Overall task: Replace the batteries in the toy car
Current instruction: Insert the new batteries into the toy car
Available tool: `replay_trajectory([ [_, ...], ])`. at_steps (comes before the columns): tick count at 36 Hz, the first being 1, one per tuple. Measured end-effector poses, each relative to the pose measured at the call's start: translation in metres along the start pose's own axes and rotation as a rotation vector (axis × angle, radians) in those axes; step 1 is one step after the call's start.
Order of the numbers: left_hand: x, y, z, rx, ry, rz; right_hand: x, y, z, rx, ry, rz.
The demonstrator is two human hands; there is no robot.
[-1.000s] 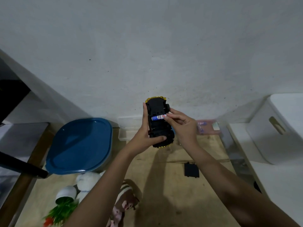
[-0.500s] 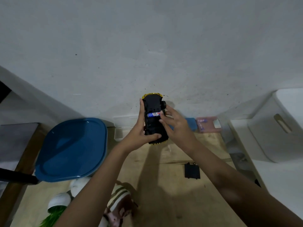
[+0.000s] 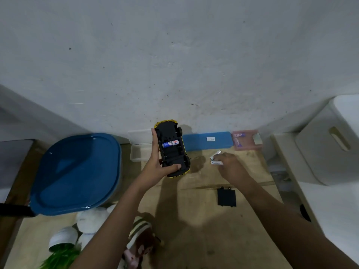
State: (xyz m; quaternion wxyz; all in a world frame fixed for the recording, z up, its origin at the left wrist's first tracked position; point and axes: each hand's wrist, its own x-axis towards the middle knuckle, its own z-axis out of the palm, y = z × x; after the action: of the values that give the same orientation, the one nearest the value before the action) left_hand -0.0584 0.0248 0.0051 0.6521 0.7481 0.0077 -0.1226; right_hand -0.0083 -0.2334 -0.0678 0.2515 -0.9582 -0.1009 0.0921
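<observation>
One battery (image 3: 170,143) is seated in the upturned car (image 3: 173,167), gripped at centre by the left hand (image 3: 157,165). The right hand (image 3: 230,166) is laid over loose batteries (image 3: 216,162) at right, grip unclear. Polarity should be matched.

— Where's the car?
— The left hand (image 3: 157,167) grips the yellow plastic toy car (image 3: 172,150) above the pale wooden tabletop (image 3: 194,230). Its black underside faces up, and the thumb lies across its near end.
— The compartment?
— Open. One blue-and-white cylindrical battery (image 3: 170,143) lies crosswise in it.
— And the other hand?
— The right hand (image 3: 231,166) is low over the tabletop to the car's right, fingertips at the small white batteries (image 3: 216,162). I cannot tell whether it grips them. The flat black rectangular battery cover (image 3: 226,197) lies nearer, just beside that forearm.
</observation>
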Motion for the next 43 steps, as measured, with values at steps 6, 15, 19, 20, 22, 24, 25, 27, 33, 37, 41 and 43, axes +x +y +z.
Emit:
replay_trajectory([
  [6,-0.002,-0.006,-0.001,0.012,-0.015,-0.033,0.004,-0.004,0.013,-0.163,-0.027,-0.081],
  [15,-0.003,-0.006,-0.002,-0.011,-0.02,-0.041,0.007,-0.044,-0.018,0.213,0.147,-0.164],
  [19,-0.001,-0.003,0.002,-0.012,-0.034,-0.019,0.009,-0.095,-0.042,0.456,0.183,-0.377],
  [20,-0.001,-0.002,0.004,-0.005,-0.038,-0.008,0.009,-0.105,-0.045,0.474,0.192,-0.426],
  [22,-0.002,0.002,0.005,0.007,-0.05,0.01,0.008,-0.121,-0.045,0.464,0.211,-0.506],
  [24,-0.003,0.006,0.006,0.012,-0.055,0.022,0.007,-0.128,-0.042,0.428,0.215,-0.562],
  [25,-0.003,0.007,0.006,0.014,-0.053,0.027,0.006,-0.13,-0.04,0.401,0.222,-0.592],
  [27,-0.005,0.01,0.005,0.018,-0.054,0.034,0.004,-0.131,-0.038,0.351,0.239,-0.643],
  [33,-0.01,0.012,0.003,0.052,-0.051,0.04,0.003,-0.133,-0.039,0.261,0.212,-0.657],
  [37,-0.01,0.014,0.0,0.074,-0.056,0.03,0.0,-0.134,-0.039,0.149,0.222,-0.679],
  [41,-0.01,0.02,-0.003,0.072,-0.063,0.03,0.002,-0.14,-0.042,0.129,0.244,-0.667],
  [43,-0.009,0.022,-0.005,0.07,-0.062,0.033,0.003,-0.143,-0.044,0.114,0.262,-0.67],
])
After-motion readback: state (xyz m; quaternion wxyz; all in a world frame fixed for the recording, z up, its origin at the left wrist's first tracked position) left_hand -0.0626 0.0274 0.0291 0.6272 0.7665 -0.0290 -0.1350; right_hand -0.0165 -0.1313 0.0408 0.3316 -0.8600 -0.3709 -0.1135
